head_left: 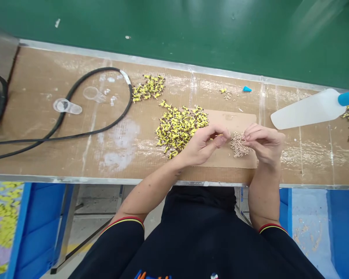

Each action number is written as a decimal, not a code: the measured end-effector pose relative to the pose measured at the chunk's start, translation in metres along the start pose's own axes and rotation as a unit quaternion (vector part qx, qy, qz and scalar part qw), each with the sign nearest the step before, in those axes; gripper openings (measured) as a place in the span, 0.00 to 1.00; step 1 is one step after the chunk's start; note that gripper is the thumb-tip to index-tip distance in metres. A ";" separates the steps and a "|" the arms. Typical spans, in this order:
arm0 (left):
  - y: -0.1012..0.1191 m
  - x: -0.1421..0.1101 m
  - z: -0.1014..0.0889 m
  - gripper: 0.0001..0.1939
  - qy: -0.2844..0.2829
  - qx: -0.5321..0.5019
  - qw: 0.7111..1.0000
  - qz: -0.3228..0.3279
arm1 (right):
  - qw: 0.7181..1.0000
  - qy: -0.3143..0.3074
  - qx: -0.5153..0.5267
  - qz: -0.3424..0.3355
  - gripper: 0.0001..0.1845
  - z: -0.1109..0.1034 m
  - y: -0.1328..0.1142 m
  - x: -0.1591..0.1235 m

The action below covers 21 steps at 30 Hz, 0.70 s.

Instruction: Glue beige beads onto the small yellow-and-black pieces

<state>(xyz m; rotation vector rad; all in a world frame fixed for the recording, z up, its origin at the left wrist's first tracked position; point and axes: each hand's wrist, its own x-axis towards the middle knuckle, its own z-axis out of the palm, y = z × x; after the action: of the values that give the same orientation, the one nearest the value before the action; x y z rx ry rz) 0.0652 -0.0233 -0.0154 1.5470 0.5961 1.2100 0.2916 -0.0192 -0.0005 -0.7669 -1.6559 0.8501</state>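
My left hand [208, 143] hovers at the right side of a heap of small yellow-and-dark pieces [178, 126]. Its thumb and fingers are pinched together; a hint of yellow shows at the fingertips, but what they hold is too small to make out. Across from it, my right hand [264, 140] is also closed in a pinch, at the right edge of a pile of tiny beige pieces [240, 145]. Whatever sits in those fingertips is hidden. The beige pile lies on a flat cardboard sheet [221, 161], between the two hands.
A white bottle with a blue top [308, 109] lies to the right. Behind are a blue cap [247, 89] and a smaller yellow heap [149, 88]. At left, a black cable [101, 130] loops near clear plastic scoops [72, 107]. Blue bins [43, 224] stand below the table edge.
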 end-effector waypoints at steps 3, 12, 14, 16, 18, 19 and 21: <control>-0.001 -0.001 0.005 0.14 0.003 0.029 0.999 -0.029 | 1.000 -0.015 0.016 -0.013 0.06 0.008 -0.002 0.001; 0.003 -0.001 0.004 0.07 0.037 0.104 0.992 0.056 | 0.999 0.009 0.019 0.043 0.03 0.020 -0.006 -0.001; 0.001 0.000 0.004 0.05 0.047 0.129 0.987 0.081 | 0.999 0.008 -0.003 0.036 0.03 0.019 -0.005 -0.001; 0.000 0.000 0.004 0.04 0.045 0.141 0.984 0.101 | 0.999 0.000 -0.019 0.040 0.01 0.018 -0.005 -0.001; -0.002 0.000 0.004 0.03 0.044 0.158 0.980 0.117 | 0.998 -0.012 -0.027 0.053 0.03 0.018 -0.005 -0.003; -0.002 0.000 0.004 0.03 0.043 0.170 0.976 0.126 | 0.998 -0.016 -0.029 0.061 0.03 0.019 -0.005 -0.004; -0.004 0.000 0.005 0.03 0.044 0.198 0.968 0.148 | 0.997 -0.011 -0.025 0.075 0.04 0.021 -0.005 -0.006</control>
<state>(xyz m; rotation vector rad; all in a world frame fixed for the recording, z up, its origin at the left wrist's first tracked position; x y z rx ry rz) 0.0702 -0.0242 -0.0188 1.9796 0.7148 1.4521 0.2725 -0.0300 -0.0030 -0.9283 -1.6589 0.9275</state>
